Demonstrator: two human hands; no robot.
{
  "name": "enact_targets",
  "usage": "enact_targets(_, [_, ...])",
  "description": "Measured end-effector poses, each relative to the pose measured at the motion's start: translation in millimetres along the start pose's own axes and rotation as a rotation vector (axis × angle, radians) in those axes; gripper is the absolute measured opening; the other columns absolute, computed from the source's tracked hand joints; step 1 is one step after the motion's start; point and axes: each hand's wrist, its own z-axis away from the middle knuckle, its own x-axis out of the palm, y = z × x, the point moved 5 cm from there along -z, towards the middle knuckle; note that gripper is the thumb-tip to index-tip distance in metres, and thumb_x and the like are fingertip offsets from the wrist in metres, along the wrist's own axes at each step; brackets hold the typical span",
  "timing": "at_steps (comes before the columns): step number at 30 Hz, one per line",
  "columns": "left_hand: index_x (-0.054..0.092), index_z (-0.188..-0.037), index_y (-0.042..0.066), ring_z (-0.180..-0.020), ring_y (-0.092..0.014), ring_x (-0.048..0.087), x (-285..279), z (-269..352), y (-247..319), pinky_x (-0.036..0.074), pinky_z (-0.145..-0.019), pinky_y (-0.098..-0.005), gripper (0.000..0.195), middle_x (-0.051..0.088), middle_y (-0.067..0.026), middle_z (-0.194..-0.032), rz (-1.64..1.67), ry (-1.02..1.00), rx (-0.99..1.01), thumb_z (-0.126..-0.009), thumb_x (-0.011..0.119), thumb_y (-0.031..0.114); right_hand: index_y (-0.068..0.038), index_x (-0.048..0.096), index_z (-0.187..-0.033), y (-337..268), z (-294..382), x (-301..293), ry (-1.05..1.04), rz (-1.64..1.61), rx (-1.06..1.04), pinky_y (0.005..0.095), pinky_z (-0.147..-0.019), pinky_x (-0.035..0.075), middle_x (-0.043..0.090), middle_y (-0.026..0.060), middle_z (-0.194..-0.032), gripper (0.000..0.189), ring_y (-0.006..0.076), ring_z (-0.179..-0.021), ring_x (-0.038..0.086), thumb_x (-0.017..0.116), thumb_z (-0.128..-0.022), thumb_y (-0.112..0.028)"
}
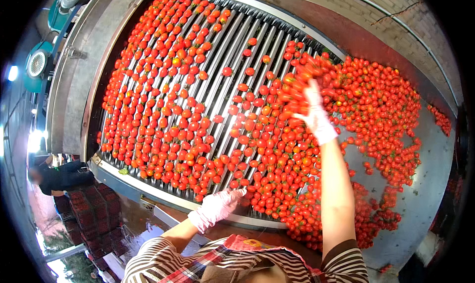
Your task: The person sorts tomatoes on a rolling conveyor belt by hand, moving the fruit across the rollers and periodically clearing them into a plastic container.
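Note:
Many small red cherry tomatoes (174, 132) lie on a conveyor of metal rollers (222, 82), thicker towards the right and sparser across the middle. My right hand (317, 117), in a pale thin glove, reaches over the right end of the rollers. Its thumb stands apart from the fingers, among tomatoes that are blurred by motion. At the near side rail (256, 220) is my left hand (217, 208), gloved too. Its fingers point right, their tips at the edge of the tomatoes; whether anything is held beneath them is hidden.
A metal feed tray (432, 179) on the right carries a large heap of tomatoes (371, 93). Black brush strips (267, 19) border the rollers. At the left are a metal frame (79, 60), electric motors (37, 63), stacked crates (96, 216) and another person (65, 177).

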Motion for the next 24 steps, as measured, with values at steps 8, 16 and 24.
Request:
enact_targets(8, [0.059, -0.131, 0.027, -0.081, -0.027, 0.066, -26, -10, 7, 0.054, -0.068, -0.0375, 0.048, 0.065, -0.0091, -0.096, 0.127, 0.077, 0.015, -0.087, 0.06, 0.011, -0.002, 0.061, -0.126, 30, 148, -4, -0.057, 0.858, -0.004, 0.0361, -0.105, 0.04, 0.057, 0.019, -0.134, 0.041, 0.028, -0.125, 0.054, 0.059, -0.096, -0.031])
enact_targets(16, [0.059, -0.124, 0.016, -0.088, -0.032, 0.064, -222, -100, -85, 0.053, -0.075, -0.0428, 0.029, 0.064, -0.0155, -0.094, -0.113, 0.693, -0.163, -0.095, 0.055, 0.021, -0.01, 0.068, -0.117, 28, 452, -130, 0.458, 1.445, 0.915, 0.0462, -0.084, 0.05, 0.067, 0.0164, -0.104, 0.043, 0.0353, -0.1, 0.062, 0.054, -0.095, -0.044])
enact_targets(24, [0.063, -0.102, 0.003, -0.097, -0.037, 0.065, -347, -214, -170, 0.049, -0.081, -0.0446, 0.034, 0.067, -0.0215, -0.105, -0.334, 0.71, -0.361, -0.096, 0.041, 0.028, -0.007, 0.064, -0.123, 2, 475, -93, 0.71, 1.29, 0.831, 0.0446, -0.096, 0.045, 0.062, 0.0193, -0.123, 0.054, 0.0377, -0.113, 0.057, 0.046, -0.097, -0.051])
